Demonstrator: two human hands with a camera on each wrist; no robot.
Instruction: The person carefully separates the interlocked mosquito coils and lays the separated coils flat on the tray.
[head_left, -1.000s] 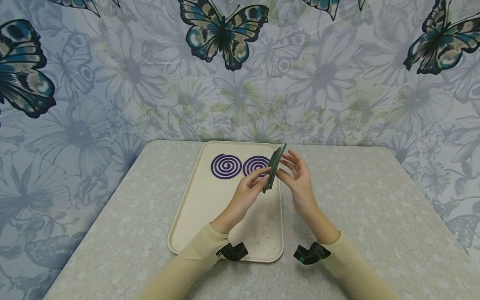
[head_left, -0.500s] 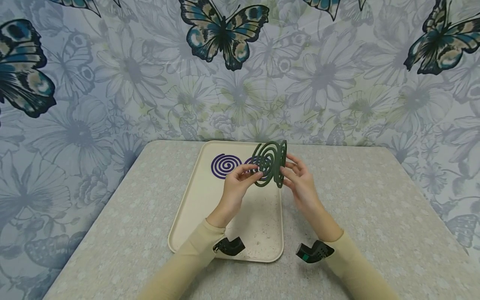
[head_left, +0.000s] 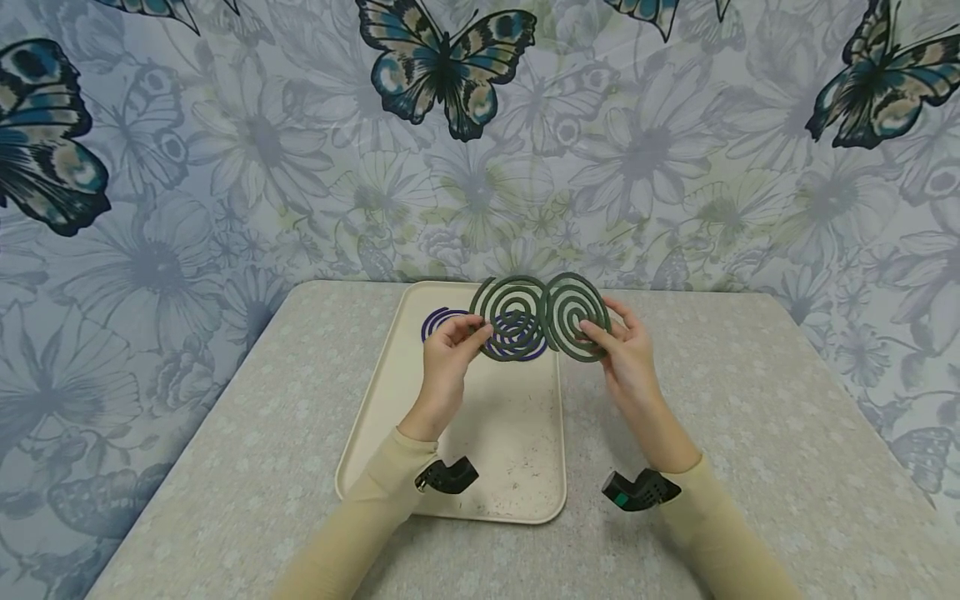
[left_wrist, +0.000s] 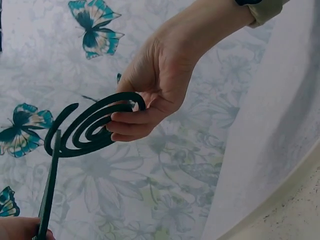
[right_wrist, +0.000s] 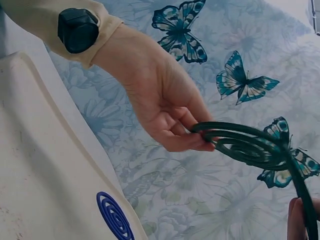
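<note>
Two dark green mosquito coils are held up side by side over the tray's far right part in the head view. My left hand [head_left: 445,358] pinches the left green coil [head_left: 516,310] at its outer edge between thumb and fingers. With thumb in front and fingers behind, my right hand [head_left: 632,354] holds the right green coil [head_left: 576,315]. Their inner edges meet or overlap in this view. The left wrist view shows the right hand [left_wrist: 165,75] with its coil [left_wrist: 92,127] tilted. In the right wrist view, the left hand [right_wrist: 155,90] pinches its coil [right_wrist: 245,145].
A cream tray [head_left: 480,467] lies on the grey patterned table [head_left: 712,375], with dark crumbs at its near right. At its far end lie two purple coils, the left one [head_left: 442,314] partly covered by the raised green coil. Butterfly-patterned cloth [head_left: 480,200] hangs behind.
The green coils, seen edge-on together a second ago, have been drawn apart and turned to face the head camera. My left hand moved left, my right hand moved right.
</note>
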